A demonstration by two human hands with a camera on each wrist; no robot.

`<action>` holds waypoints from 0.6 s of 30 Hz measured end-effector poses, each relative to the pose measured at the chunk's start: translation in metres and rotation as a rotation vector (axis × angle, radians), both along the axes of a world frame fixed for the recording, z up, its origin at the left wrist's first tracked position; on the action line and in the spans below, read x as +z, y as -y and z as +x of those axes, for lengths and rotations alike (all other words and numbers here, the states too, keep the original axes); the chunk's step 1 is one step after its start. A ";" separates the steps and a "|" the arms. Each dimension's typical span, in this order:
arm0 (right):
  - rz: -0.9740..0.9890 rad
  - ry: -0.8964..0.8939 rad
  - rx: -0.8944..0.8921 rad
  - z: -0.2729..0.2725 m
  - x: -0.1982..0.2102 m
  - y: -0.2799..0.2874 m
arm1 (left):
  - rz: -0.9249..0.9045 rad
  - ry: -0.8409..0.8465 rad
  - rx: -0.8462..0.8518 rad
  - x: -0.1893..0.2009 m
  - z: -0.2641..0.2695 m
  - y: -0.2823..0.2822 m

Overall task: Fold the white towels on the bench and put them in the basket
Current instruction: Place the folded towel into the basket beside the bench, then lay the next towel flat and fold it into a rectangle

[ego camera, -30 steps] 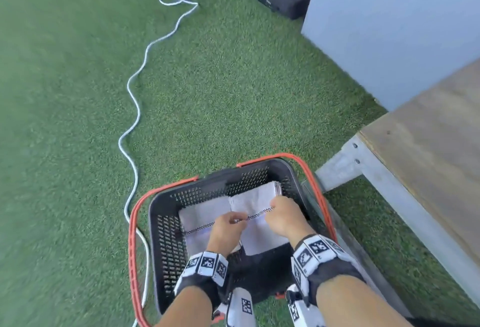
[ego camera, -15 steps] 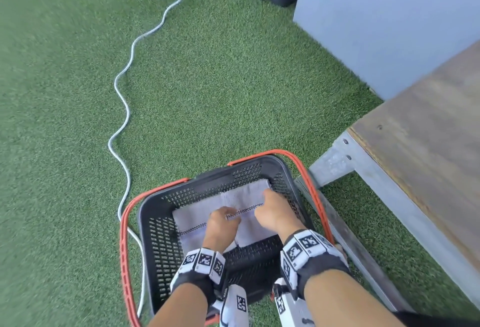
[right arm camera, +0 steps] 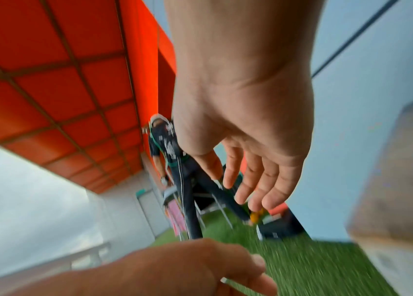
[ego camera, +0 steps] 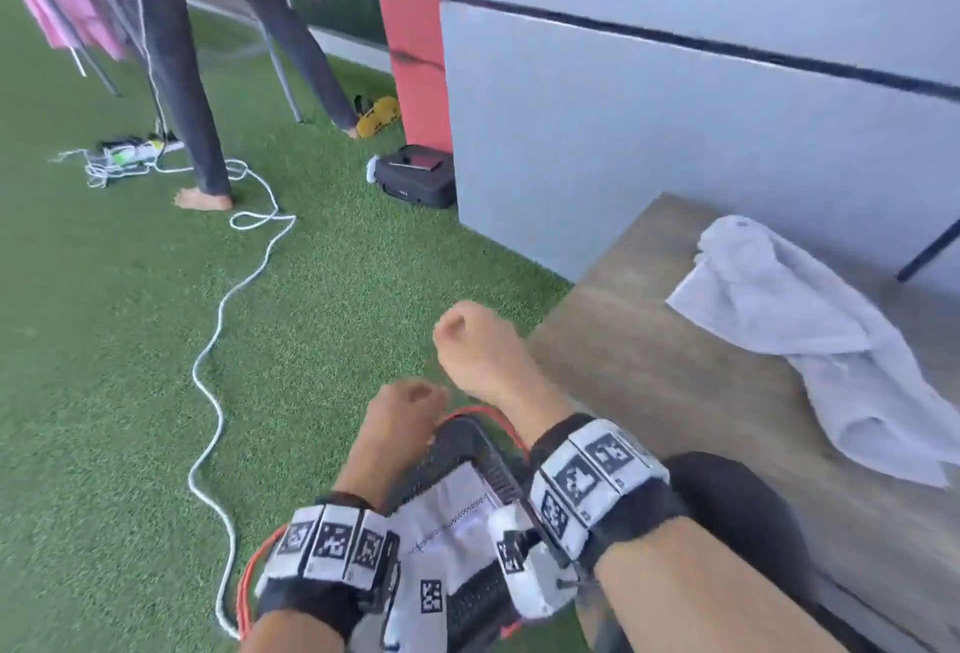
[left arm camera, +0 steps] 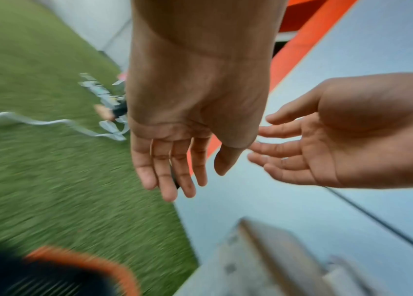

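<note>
Folded white towel (ego camera: 457, 512) lies in black basket (ego camera: 462, 444); crumpled towel (ego camera: 810, 335) on bench (ego camera: 649, 366).

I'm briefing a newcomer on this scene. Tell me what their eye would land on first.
The two bare hands, left hand and right hand, hang empty with relaxed fingers over the green artificial turf. Below them, a folded white towel lies in the black plastic basket with orange handles. On the right, a crumpled white towel lies unfolded on the wooden bench.
</note>
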State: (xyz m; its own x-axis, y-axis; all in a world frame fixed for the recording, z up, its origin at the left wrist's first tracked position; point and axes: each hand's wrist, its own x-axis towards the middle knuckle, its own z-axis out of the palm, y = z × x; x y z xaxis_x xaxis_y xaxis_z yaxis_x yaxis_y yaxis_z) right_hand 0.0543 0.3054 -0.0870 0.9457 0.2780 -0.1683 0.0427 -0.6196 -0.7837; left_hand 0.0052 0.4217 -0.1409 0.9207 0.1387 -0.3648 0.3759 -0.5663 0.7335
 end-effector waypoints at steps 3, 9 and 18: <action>0.176 0.134 -0.162 0.008 0.072 0.050 | 0.067 0.139 -0.076 0.068 0.019 0.032; 0.225 0.217 -0.427 -0.001 0.112 0.190 | 0.126 0.311 -0.395 0.145 0.056 0.135; -0.268 0.003 -0.499 -0.040 0.004 0.365 | 0.458 0.158 -0.852 0.069 0.086 0.286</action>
State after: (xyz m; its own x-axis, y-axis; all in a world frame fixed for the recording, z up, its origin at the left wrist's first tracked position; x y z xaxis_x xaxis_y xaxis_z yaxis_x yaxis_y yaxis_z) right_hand 0.0140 -0.0600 -0.0829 0.9521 -0.2551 -0.1687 -0.3047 -0.7426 -0.5964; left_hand 0.0916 0.1357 -0.0721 0.8118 -0.4977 -0.3052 -0.3744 -0.8449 0.3819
